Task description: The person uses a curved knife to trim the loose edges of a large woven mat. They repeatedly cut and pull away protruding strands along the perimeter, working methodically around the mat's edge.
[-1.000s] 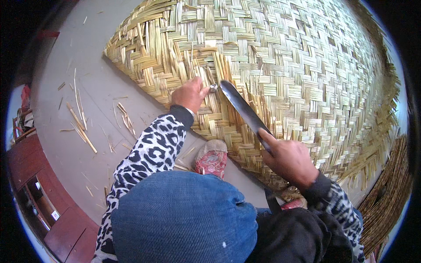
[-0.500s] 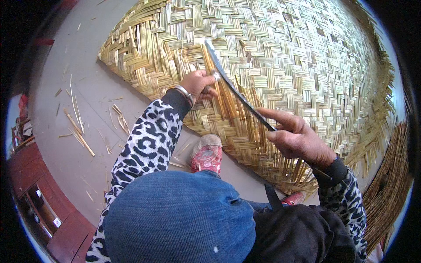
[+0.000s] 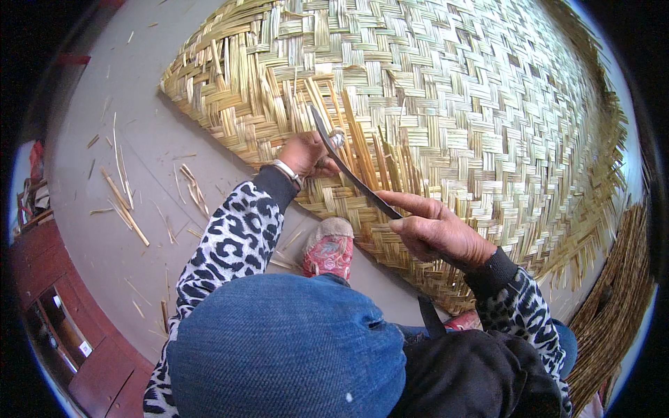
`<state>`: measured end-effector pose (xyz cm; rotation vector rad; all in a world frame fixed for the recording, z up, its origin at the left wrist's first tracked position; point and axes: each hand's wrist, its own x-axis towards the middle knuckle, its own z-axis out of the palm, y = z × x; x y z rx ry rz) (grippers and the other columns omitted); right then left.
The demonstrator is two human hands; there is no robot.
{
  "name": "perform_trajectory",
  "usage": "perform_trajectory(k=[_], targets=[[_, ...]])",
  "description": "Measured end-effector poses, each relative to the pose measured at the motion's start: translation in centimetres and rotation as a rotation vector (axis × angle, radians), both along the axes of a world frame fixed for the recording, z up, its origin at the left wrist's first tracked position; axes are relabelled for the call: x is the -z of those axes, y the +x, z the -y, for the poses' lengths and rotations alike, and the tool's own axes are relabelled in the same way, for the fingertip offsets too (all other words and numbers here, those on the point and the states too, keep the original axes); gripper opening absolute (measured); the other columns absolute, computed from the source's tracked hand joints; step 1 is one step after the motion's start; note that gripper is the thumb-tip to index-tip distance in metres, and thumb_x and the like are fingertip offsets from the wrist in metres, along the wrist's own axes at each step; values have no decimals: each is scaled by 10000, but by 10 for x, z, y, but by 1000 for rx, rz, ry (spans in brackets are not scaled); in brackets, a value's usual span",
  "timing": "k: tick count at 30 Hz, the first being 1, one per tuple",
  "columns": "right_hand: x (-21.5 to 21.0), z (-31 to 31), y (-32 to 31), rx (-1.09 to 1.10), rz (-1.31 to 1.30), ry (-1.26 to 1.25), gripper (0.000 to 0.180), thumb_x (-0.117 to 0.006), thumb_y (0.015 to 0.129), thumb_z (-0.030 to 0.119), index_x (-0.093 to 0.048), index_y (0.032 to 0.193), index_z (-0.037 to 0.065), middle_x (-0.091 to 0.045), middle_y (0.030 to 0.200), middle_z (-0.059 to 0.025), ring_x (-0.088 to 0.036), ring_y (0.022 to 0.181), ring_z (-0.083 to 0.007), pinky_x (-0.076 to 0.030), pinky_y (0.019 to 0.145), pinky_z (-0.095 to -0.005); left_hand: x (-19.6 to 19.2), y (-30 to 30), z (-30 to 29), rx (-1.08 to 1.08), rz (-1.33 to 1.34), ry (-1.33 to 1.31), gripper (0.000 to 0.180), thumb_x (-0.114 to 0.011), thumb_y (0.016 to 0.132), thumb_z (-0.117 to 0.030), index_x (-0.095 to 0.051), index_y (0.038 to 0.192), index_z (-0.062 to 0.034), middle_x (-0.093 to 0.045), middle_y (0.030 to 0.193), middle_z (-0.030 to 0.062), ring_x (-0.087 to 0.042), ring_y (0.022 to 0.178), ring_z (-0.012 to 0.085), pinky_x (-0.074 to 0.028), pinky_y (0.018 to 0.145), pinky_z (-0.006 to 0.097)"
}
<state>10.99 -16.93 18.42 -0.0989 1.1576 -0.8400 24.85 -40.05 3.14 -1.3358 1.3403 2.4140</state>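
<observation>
A large woven reed mat with a herringbone pattern spreads out in front of me. Loose reed strips stick up out of its weave near the close edge. My left hand, with white wrapping on a digit and a bracelet at the wrist, is closed on strips at that edge; its fingertips are partly hidden. In my right hand is a long, thin, dark knife, the index finger stretched along it. The blade slants up and left across the strips, its tip just beyond my left hand.
Cut reed scraps litter the grey floor at the left. One red patterned shoe stands close to the mat's edge. Dark red furniture is at the lower left. A bundle of brown stalks lies at the right.
My right hand and the knife have moved left and slightly down. My left hand has shifted a little left and down, and the blade now passes close by its fingers.
</observation>
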Motion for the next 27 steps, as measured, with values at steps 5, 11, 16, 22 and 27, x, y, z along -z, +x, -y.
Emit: perform_trajectory(k=[5,11,16,22,27], targets=[[8,0,1,21,10,-30,563,-624,953,200,-460,1484,112,-440,660,99,-359,514,-17,-278,465,-209,-2,0,-6,-44,13,-32,244,-669,954,-252,-653,1054,-30,-681,779,65,-688,611,181,-586,540,300],[15,11,-3,-94,-269,22,548,-613,942,207,-492,1459,68,-464,649,72,-420,547,-44,-346,492,-215,6,-4,-27,-129,-14,-429,135,-611,953,-82,-611,947,53,-663,718,86,-671,562,149,-542,481,281],[16,19,-14,-463,-666,-58,548,-613,909,254,-536,1418,66,-590,743,-45,-563,675,-167,-476,631,-318,6,8,-30,-144,-25,-442,181,-627,976,-160,-645,1003,19,-643,710,29,-625,532,95,-501,476,230],[35,30,14,-643,-1154,-47,526,-616,910,308,-545,1400,131,-693,804,-230,-696,724,-363,-557,697,-456,-2,1,-17,-54,3,-254,318,-653,976,-326,-672,1018,-12,-644,673,13,-618,526,78,-475,458,203],[60,32,34,-574,-1214,-4,500,-607,890,328,-528,1356,164,-699,815,-216,-692,766,-404,-550,694,-526,-11,-3,-26,-99,39,-184,293,-652,971,-317,-679,985,-26,-653,650,13,-608,482,84,-462,441,205]])
